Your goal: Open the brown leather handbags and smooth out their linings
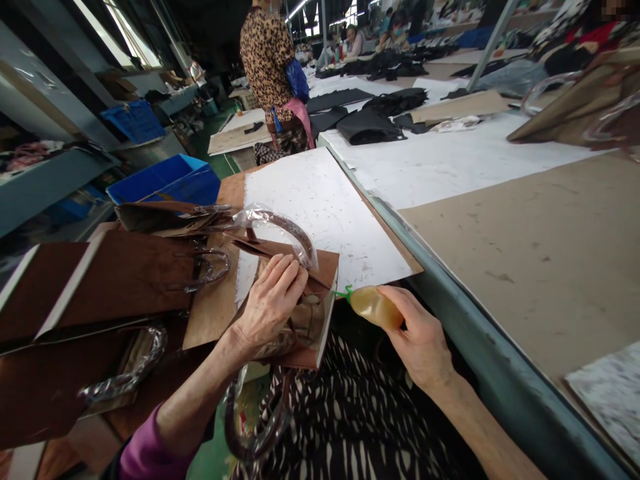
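Observation:
A brown handbag [327, 270] lies across my lap and the board's edge, with a plastic-wrapped handle [287, 223] at its far side and another hanging below. On its edge presses my left hand [275, 297], fingers together and gripping the bag's panel. Squeezed in my right hand [420, 337] is a soft, amber squeeze bottle [375, 307]. Its green nozzle [345, 293] points left, close to the bag's right edge; whether the tip touches cannot be made out.
More brown bags [125, 273] with wrapped handles are stacked on the left. Behind them stands a blue crate [165, 180]. White paper [310, 180] covers the board ahead, and a long table [525, 247] runs along the right. A person [267, 67] stands beyond, among dark fabric pieces [370, 127].

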{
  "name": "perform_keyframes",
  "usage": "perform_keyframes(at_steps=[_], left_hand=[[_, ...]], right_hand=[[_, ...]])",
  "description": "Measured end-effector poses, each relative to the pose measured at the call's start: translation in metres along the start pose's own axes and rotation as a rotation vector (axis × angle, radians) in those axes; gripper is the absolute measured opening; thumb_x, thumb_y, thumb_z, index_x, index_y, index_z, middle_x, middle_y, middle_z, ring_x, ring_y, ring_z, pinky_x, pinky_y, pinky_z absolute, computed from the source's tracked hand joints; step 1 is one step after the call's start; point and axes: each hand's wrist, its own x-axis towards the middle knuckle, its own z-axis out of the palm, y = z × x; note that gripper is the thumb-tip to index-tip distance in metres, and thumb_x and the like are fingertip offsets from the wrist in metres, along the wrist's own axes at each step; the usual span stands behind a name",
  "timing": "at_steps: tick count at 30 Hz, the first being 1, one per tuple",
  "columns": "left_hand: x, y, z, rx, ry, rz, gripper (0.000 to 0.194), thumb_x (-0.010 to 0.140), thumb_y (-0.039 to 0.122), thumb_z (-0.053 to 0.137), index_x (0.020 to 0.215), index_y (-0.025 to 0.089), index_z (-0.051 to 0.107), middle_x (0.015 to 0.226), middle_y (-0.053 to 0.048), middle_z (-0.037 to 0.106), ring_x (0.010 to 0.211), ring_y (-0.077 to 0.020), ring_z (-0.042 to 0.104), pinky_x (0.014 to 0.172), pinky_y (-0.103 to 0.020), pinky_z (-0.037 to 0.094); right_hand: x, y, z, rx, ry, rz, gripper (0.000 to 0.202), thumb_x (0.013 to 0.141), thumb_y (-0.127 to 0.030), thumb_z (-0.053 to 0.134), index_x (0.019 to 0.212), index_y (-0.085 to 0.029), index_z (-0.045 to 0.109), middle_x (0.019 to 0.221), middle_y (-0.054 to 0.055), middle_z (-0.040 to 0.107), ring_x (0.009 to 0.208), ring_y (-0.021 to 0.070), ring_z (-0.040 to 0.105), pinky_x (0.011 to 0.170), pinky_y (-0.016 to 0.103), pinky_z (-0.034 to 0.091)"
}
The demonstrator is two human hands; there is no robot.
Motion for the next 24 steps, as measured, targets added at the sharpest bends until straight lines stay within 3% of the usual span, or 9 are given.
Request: perform_keyframes(at_steps=[16, 18, 20, 24], left_hand=[[0.004, -0.006, -0.001, -0.006, 0.009, -0.013, 0.030, 0.084, 0.010, 0.032, 0.106, 0.005, 0.052, 0.108, -0.015, 0.050, 0.111, -0.0262, 0.040, 0.097, -0.045, 0.037], [0.005, -0.007, 0.000, -0.010, 0.004, -0.015, 0.031, 0.084, 0.010, 0.030, 0.106, 0.005, 0.052, 0.108, -0.015, 0.050, 0.110, -0.0261, 0.040, 0.097, -0.045, 0.037], [0.005, -0.008, 0.001, -0.017, -0.002, -0.017, 0.032, 0.085, 0.010, 0.029, 0.107, 0.005, 0.052, 0.108, -0.015, 0.050, 0.111, -0.0264, 0.039, 0.098, -0.046, 0.036], [0.007, -0.010, 0.002, -0.019, -0.005, -0.015, 0.032, 0.085, 0.011, 0.029, 0.108, 0.004, 0.051, 0.109, -0.016, 0.049, 0.111, -0.0273, 0.038, 0.097, -0.047, 0.036]], right_hand=[[0.016, 0.015, 0.012, 0.015, -0.002, -0.033, 0.041, 0.078, -0.011, 0.038, 0.115, -0.025, 0.048, 0.113, 0.005, 0.052, 0.106, 0.0195, 0.048, 0.096, 0.037, 0.038], [0.017, 0.013, 0.007, 0.060, 0.057, 0.043, 0.037, 0.078, -0.014, 0.043, 0.113, -0.025, 0.050, 0.111, 0.005, 0.053, 0.104, 0.0204, 0.050, 0.095, 0.037, 0.037], [0.020, 0.011, -0.003, 0.159, 0.177, 0.213, 0.037, 0.074, -0.020, 0.055, 0.111, -0.025, 0.050, 0.108, 0.004, 0.055, 0.098, 0.0213, 0.052, 0.092, 0.038, 0.040], [0.027, 0.014, -0.031, 0.596, 0.458, 0.545, 0.044, 0.065, -0.028, 0.067, 0.105, -0.026, 0.050, 0.102, 0.002, 0.056, 0.085, 0.0196, 0.057, 0.074, 0.037, 0.051]])
